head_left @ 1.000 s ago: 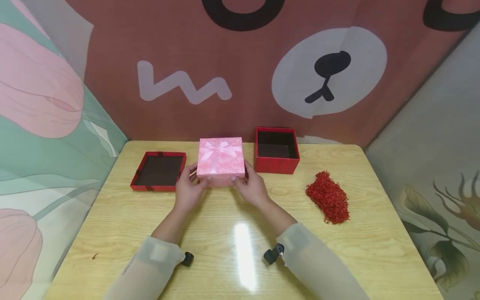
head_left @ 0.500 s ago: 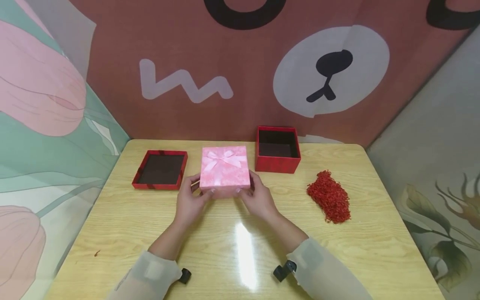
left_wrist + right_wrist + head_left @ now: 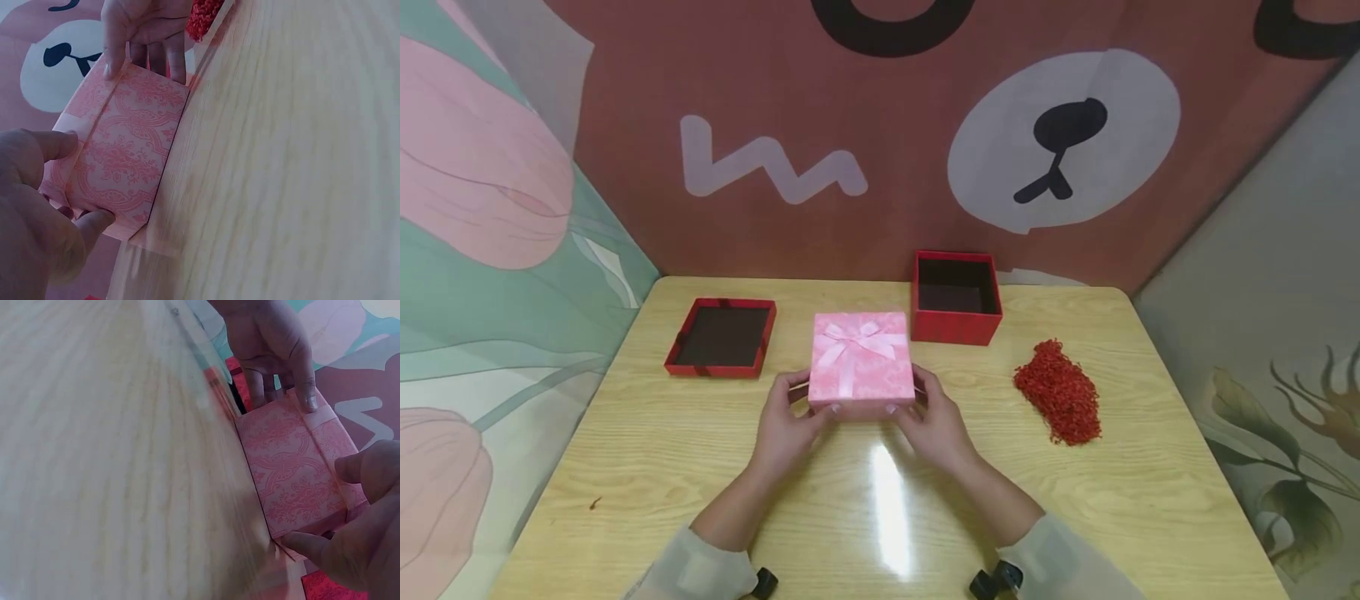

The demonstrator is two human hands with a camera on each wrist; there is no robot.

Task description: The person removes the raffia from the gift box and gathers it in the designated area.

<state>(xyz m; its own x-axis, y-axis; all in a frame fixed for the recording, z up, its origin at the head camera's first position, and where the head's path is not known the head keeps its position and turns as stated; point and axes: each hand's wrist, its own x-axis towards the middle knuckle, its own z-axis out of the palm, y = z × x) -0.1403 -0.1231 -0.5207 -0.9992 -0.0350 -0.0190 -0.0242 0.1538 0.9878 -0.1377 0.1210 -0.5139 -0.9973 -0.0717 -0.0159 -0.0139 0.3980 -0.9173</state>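
Note:
A pink patterned gift box (image 3: 861, 358) with a ribbon bow on its lid is at mid-table in the head view. My left hand (image 3: 790, 425) grips its near left corner, thumb on the front and fingers along the side. On the opposite side, my right hand (image 3: 936, 425) holds the near right corner in the same way. Both wrist views show the lid seated on the box, thumbs at the lid's edge, and the box's bottom edge right at the wooden surface. The far side of the box is hidden.
An uncovered red box (image 3: 957, 327) with a dark inside stands at the back, right of the pink one. Left lies an upturned red lid (image 3: 715, 372). A heap of red shredded paper (image 3: 1058, 392) rests on the table (image 3: 1150, 500) at the right. Behind rises a printed wall (image 3: 895, 167).
Both hands have brought the pink gift box toward me and slightly to the right, away from the back edge. The red box, red lid and shredded paper have stayed put.

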